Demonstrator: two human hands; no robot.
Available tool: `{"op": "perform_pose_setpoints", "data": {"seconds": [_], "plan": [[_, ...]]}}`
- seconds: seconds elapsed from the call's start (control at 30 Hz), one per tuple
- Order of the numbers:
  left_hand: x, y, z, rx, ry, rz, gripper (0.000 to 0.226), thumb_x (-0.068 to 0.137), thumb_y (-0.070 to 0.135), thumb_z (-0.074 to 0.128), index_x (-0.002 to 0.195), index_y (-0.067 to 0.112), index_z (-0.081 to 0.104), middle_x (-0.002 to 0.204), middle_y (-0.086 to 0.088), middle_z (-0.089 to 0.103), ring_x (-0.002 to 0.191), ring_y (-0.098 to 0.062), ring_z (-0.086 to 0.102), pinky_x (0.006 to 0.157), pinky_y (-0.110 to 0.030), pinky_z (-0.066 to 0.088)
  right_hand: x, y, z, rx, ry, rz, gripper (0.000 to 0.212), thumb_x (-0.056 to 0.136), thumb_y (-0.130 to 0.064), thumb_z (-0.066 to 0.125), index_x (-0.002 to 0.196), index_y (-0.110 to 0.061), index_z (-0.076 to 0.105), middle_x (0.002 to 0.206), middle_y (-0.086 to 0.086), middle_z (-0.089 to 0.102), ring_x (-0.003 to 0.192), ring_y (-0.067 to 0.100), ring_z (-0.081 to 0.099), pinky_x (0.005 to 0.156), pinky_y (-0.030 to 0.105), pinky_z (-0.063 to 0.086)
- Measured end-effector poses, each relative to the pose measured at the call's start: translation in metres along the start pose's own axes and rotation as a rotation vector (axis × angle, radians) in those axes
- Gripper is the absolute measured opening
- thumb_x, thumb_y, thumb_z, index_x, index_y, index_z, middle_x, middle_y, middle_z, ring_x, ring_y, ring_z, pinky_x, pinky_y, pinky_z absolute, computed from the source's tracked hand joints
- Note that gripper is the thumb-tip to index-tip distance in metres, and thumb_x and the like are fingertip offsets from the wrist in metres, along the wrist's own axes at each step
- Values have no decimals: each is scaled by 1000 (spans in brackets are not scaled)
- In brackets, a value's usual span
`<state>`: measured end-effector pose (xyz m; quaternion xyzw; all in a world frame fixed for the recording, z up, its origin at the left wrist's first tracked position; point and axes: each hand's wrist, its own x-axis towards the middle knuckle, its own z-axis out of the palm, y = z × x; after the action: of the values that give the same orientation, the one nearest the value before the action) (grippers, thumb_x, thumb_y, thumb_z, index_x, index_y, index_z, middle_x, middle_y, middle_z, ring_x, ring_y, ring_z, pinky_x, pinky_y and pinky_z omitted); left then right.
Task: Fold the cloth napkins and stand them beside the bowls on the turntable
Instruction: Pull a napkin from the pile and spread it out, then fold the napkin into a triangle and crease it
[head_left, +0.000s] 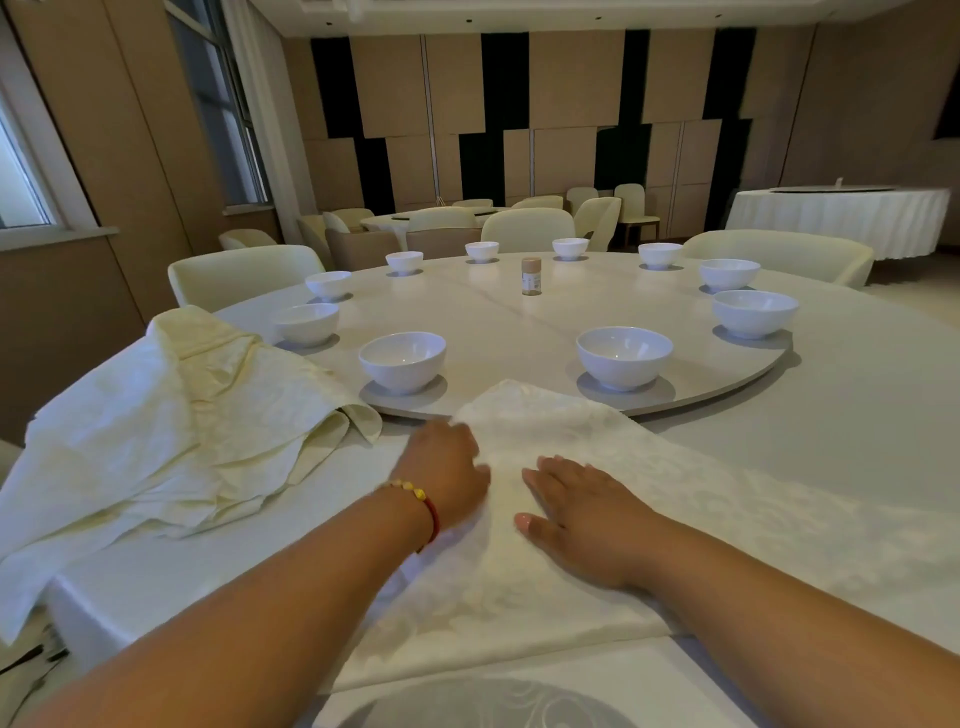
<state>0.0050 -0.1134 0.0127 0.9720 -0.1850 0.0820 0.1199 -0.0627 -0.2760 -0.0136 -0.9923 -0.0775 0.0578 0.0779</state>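
— So where do we have the napkin (597, 467) right now?

— Flat on the table (857, 405) at its near edge, one corner reaching up to the rim of the turntable (519, 322), between the two nearest bowls. Our left hand (447, 467) lies on its left edge, fingers bent down onto the cloth; whether they pinch it we cannot tell. Our right hand (576, 509) lies on top of it, palm down, fingers straight and spread, holding nothing.

— And what crowds us?

— To the left, a heap of crumpled napkins (182, 426) sits on the table's near left edge, its far fold draped over the turntable's rim just beside the near left bowl (402, 361). The near right bowl (623, 357) stands at the rim, close to the spread napkin's far corner.

— Anything else on the turntable?

— More white bowls ring its edge, each on a small saucer, and a small jar with a wooden lid (531, 276) stands near the centre, well apart from our hands. Pale chairs (244, 273) line the table's far edge.
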Motion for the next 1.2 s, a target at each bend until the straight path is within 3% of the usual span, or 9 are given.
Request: {"op": "perform_pose_setpoints", "data": {"seconds": [0.23, 0.3, 0.37, 0.43, 0.63, 0.8, 0.93, 1.07, 1.2], "plan": [[-57, -8, 8, 66, -339, 144, 70, 96, 56, 34, 152, 19, 15, 160, 2, 11, 146, -18, 10, 117, -35, 16, 12, -18, -17, 197, 36, 141, 47, 104, -38, 24, 142, -13, 33, 141, 12, 41, 131, 30, 37, 105, 35, 33], [-52, -11, 8, -16, -326, 142, 61, 96, 52, 38, 146, 19, 30, 153, 0, 27, 141, -22, 24, 115, -36, 23, 22, -32, -29, 233, -40, 163, 49, 106, -33, 16, 143, -7, 35, 141, 17, 43, 130, 31, 41, 103, 34, 32], [-49, -18, 5, -188, -319, 149, 34, 97, 42, 42, 116, 16, 54, 118, 0, 55, 110, -21, 49, 98, -35, 41, 28, -40, -25, 268, -32, 117, 45, 106, -29, 21, 138, -4, 41, 139, 18, 46, 128, 33, 43, 103, 36, 34], [-55, -29, -5, -358, -322, 128, 24, 98, 32, 45, 92, 11, 55, 88, 2, 56, 82, -17, 51, 82, -33, 43, 28, -42, -5, 288, 45, 77, 40, 103, -31, 29, 131, -7, 44, 132, 14, 48, 124, 33, 43, 100, 36, 36], [-84, -93, -63, -229, -72, -96, 24, 93, 34, 56, 110, 19, 65, 107, 8, 62, 99, -12, 57, 81, -22, 42, 18, -36, 12, 45, 90, 23, 67, 98, -56, 19, 150, -14, 24, 156, 3, 23, 144, 19, 20, 117, 37, 16], [-119, -151, -85, -396, -198, -369, 40, 89, 40, 61, 91, 2, 70, 88, -11, 70, 86, -27, 62, 86, -36, 48, 28, -54, -1, 72, 25, 168, 69, 96, -61, 23, 136, -8, 42, 142, 11, 41, 130, 29, 39, 109, 41, 30], [-140, -156, -79, -708, -201, -301, 41, 69, 48, 72, 84, 11, 75, 74, 1, 70, 75, -18, 61, 74, -26, 50, 33, -97, -5, 11, 60, 92, 76, 95, -65, 21, 140, -7, 39, 147, 12, 37, 136, 27, 32, 112, 40, 26], [-143, -166, -68, -848, -213, -189, 77, 38, 73, 80, 91, 17, 76, 85, -4, 72, 75, -13, 64, 76, -30, 51, 34, -118, 14, 129, 60, -42, 64, 94, -63, 28, 123, -10, 49, 139, 8, 43, 129, 24, 37, 103, 36, 31], [-141, -163, -64, -967, -219, -115, 67, 41, 64, 85, 80, 11, 75, 81, -6, 69, 76, -16, 63, 74, -29, 50, 35, -114, 21, 153, 50, -83, 69, 90, -62, 19, 134, -16, 44, 143, 1, 40, 131, 20, 35, 106, 32, 27]]}}
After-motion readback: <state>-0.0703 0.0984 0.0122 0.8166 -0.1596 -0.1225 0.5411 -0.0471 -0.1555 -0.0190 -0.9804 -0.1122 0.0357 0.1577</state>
